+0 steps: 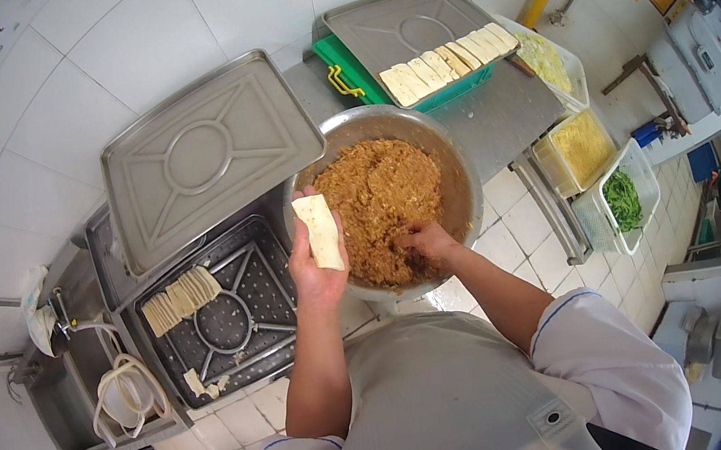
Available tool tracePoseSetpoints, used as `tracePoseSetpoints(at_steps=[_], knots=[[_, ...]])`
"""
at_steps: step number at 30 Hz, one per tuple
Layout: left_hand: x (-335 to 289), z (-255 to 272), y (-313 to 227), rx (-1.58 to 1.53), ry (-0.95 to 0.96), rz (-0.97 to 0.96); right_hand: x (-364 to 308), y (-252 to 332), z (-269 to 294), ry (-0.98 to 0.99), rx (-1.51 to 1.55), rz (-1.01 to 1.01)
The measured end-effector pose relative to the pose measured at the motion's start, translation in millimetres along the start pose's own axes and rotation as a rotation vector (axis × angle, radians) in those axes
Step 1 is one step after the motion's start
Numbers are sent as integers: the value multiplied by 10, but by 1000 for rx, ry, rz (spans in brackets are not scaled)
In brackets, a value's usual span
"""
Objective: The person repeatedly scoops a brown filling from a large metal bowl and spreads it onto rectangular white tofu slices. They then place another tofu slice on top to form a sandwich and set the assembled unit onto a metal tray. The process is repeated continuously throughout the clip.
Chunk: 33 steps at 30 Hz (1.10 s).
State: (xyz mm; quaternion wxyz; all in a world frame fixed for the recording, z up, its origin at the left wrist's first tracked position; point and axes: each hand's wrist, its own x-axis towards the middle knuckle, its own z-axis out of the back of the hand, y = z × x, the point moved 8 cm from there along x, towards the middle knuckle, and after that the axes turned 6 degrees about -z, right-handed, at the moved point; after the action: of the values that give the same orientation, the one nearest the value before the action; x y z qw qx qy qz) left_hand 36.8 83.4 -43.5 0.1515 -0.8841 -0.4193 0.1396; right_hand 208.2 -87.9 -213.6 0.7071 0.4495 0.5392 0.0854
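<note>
Left hand up front pinches a pale tofu slice over the steel bowl's near rim while right hand digs curled fingers into brown minced filling; stuffing step, seemingly; next calls for scooping filling onto the slice

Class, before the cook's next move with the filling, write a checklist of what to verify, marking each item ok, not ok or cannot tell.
1. Left hand holds a pale slice upright above the bowl rim: ok.
2. Right hand is in the brown filling: ok.
3. Bowl still holds plenty of filling: ok.
4. More slices wait on the perforated tray: ok.
5. Room on the far tray beside the row of finished pieces: ok.
6. Amount of filling gathered in the right hand: cannot tell.
</note>
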Motion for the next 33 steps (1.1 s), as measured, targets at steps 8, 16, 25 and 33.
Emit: tracePoseSetpoints(at_steps=[8,16,25,33], knots=[[59,53,174,-160,46,50,-1117,1646,-524,174,333,302],[26,-424,104,-161,144,7,-1713,2473,-1078,-98,-668,778],[-38,-616,16,-201,100,-55,-2284,2390,-1445,-184,-705,1153],[-42,-671,59,-191,208,-92,-2102,2390,-1517,-201,-779,1168]])
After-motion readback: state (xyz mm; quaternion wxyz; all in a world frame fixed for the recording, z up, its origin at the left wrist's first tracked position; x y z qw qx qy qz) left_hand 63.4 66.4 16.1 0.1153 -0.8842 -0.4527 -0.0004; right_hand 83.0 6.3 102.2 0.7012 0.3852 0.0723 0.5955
